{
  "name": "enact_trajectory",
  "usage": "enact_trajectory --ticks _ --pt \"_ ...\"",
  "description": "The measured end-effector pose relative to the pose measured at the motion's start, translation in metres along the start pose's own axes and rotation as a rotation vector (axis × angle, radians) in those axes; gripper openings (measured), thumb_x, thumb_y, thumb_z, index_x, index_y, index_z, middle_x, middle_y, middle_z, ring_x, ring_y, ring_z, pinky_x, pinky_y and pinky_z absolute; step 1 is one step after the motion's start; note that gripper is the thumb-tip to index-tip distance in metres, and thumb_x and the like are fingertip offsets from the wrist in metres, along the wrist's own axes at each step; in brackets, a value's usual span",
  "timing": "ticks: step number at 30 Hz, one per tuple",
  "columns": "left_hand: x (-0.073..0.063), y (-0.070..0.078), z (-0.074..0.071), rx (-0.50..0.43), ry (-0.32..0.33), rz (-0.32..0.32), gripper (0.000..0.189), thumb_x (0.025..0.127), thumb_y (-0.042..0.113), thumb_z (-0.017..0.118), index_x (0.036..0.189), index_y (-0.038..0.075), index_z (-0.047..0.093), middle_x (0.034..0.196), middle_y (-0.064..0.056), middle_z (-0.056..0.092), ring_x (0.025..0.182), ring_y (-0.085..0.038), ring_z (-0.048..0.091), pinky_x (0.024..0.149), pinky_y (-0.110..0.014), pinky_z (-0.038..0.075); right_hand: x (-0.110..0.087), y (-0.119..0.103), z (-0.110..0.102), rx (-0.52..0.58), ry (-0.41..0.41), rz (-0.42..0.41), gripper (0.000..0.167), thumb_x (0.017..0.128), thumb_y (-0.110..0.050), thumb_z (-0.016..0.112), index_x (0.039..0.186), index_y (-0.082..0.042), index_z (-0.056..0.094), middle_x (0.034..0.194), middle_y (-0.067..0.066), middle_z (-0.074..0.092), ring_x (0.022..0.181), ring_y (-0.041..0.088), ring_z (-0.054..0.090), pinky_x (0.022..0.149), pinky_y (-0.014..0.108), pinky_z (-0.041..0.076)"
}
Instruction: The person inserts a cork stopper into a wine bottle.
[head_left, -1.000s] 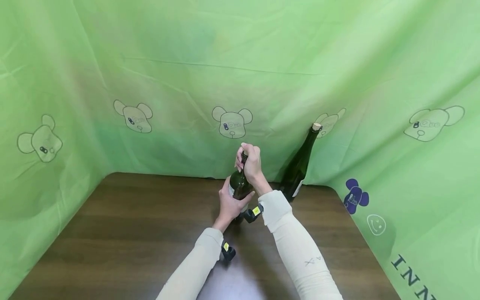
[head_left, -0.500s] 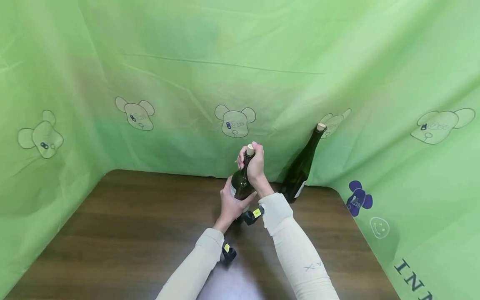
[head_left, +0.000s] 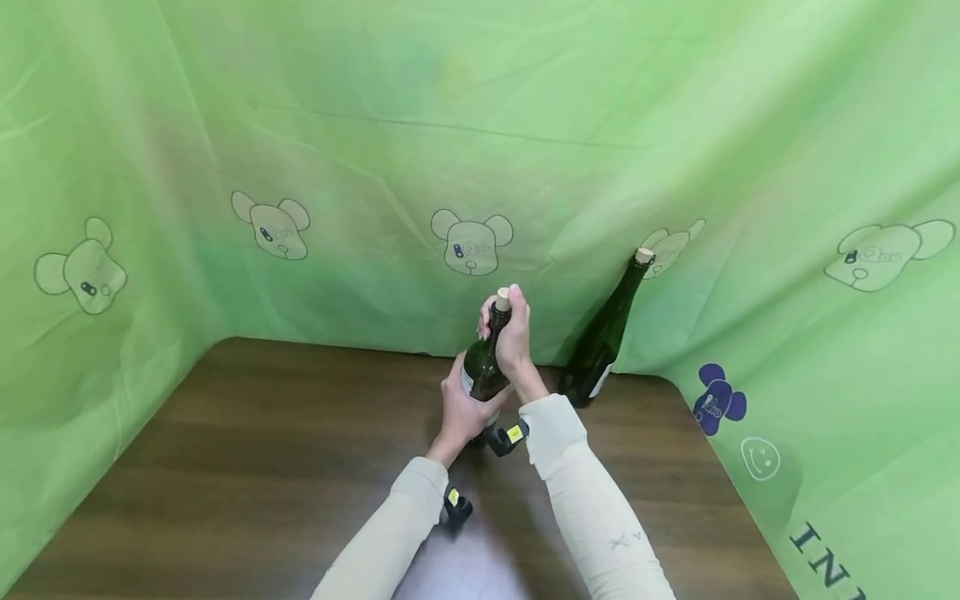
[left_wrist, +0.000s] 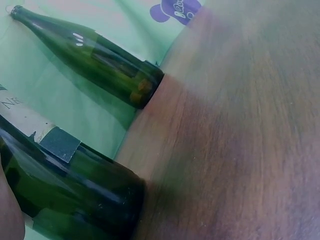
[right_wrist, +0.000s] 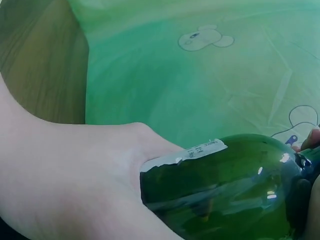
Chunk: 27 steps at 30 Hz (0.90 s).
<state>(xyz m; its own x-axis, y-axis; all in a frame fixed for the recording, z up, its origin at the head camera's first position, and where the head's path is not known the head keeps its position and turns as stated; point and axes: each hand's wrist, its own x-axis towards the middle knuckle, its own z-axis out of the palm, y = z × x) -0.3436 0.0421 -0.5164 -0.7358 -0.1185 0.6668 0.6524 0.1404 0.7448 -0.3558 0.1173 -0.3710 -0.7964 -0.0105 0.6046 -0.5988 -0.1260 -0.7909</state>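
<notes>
A green glass wine bottle [head_left: 483, 367] stands near the back of the table, tilted a little, a pale cork [head_left: 503, 298] showing in its mouth. My left hand [head_left: 461, 410] grips its body; the right wrist view shows thumb and fingers spread round the glass. Higher up, my right hand [head_left: 513, 333] curls round the neck, its thumb beside the cork. In the left wrist view the labelled lower part of the held bottle [left_wrist: 75, 185] meets the table. To the right stands a second green bottle [head_left: 603, 333] with a cork in its top.
The brown wooden table [head_left: 300, 467] runs under both arms. A green cloth [head_left: 360, 167] printed with bear heads hangs behind and at both sides. Close behind the right hand, the second bottle stands near the table's back edge.
My right hand, which covered the bottle's top, has shifted slightly right and its thumb has moved aside, so the cork shows. The left hand keeps its hold. The head view has shifted slightly.
</notes>
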Motion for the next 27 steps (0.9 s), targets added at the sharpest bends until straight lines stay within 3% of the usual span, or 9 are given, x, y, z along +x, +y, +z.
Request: enact_trajectory --ticks 3,8,16,22,27 --pt "-0.002 -0.001 0.0 0.029 0.014 -0.001 0.071 0.069 0.032 0.088 0.132 0.015 0.059 0.107 -0.007 0.073 0.091 -0.019 0.069 0.081 -0.036 0.057 -0.002 0.002 0.0 -0.038 0.004 -0.035 0.064 0.102 -0.036 0.028 0.064 0.014 0.043 0.046 0.0 0.043 0.041 0.017 0.042 0.045 0.026 0.041" --pt "-0.002 0.002 0.0 0.06 0.05 0.001 0.072 0.068 0.032 0.087 0.132 0.013 0.059 0.107 -0.009 0.072 0.089 -0.022 0.068 0.079 -0.038 0.057 -0.001 0.004 0.003 -0.109 0.027 -0.081 0.059 0.097 -0.036 0.043 0.06 0.011 0.045 0.045 0.002 0.041 0.039 0.019 0.041 0.043 0.025 0.041" --pt "-0.004 0.005 0.001 0.059 0.082 -0.012 0.075 0.064 0.028 0.088 0.132 0.012 0.059 0.106 -0.01 0.072 0.089 -0.022 0.068 0.08 -0.039 0.057 0.001 0.001 0.005 -0.081 0.033 -0.009 0.064 0.097 -0.044 0.028 0.057 0.005 0.041 0.043 -0.004 0.04 0.037 0.012 0.039 0.039 0.028 0.038" --pt "-0.001 0.005 0.002 0.06 0.101 0.015 0.073 0.068 0.03 0.088 0.132 0.011 0.059 0.108 -0.01 0.071 0.09 -0.023 0.068 0.079 -0.039 0.057 0.008 -0.007 0.009 -0.102 0.033 -0.025 0.061 0.101 -0.033 0.031 0.053 0.002 0.044 0.04 -0.005 0.041 0.033 0.015 0.039 0.036 0.029 0.039" --pt "-0.004 0.002 0.003 0.075 0.104 -0.004 0.071 0.069 0.03 0.086 0.131 0.011 0.059 0.107 -0.011 0.072 0.09 -0.023 0.068 0.078 -0.038 0.057 0.005 -0.003 0.01 -0.142 0.04 0.003 0.061 0.103 -0.032 0.033 0.054 0.001 0.048 0.041 -0.005 0.043 0.035 0.014 0.041 0.039 0.026 0.041"
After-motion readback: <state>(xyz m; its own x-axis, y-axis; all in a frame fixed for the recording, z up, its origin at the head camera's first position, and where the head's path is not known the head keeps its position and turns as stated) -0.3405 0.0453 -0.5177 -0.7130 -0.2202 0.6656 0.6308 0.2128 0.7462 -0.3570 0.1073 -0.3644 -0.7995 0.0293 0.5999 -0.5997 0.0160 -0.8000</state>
